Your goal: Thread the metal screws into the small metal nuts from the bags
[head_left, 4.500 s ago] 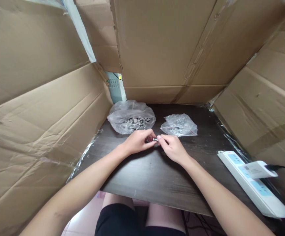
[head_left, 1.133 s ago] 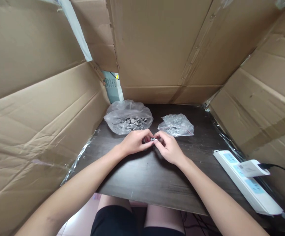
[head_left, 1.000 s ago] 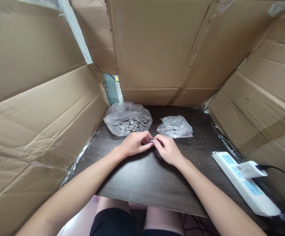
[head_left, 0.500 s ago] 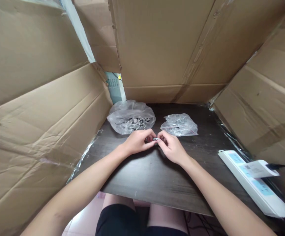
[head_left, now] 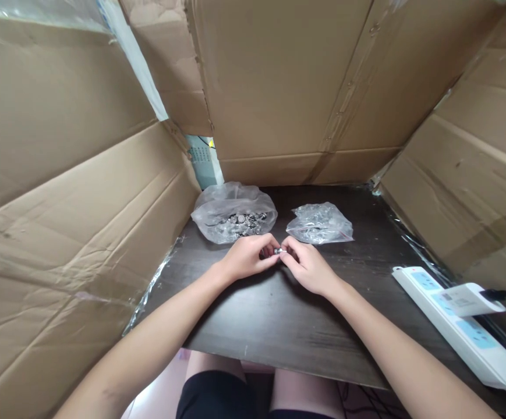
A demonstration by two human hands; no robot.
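Above the middle of the dark table, my left hand [head_left: 253, 256] and my right hand [head_left: 307, 266] meet at the fingertips. Both are closed in a pinch on one small silvery metal part [head_left: 278, 251], held roughly level between them; its exact kind is too small to make out. Just beyond my left hand lies an open clear plastic bag [head_left: 209, 224] with many small metal pieces [head_left: 241, 220] inside. A smaller clear plastic bag [head_left: 322, 224] lies beyond my right hand, its contents hard to make out.
Cardboard walls [head_left: 287, 87] enclose the dark wooden table [head_left: 253, 326] at the back and both sides. On the right edge lies a white power strip [head_left: 457, 326] with a white plug-in adapter [head_left: 466, 299] and black cable. Below the front edge are my legs.
The view has shifted slightly, so everything sits a little lower and further right. Both hands keep their pinch on the small metal part, with hardly any change in their pose.
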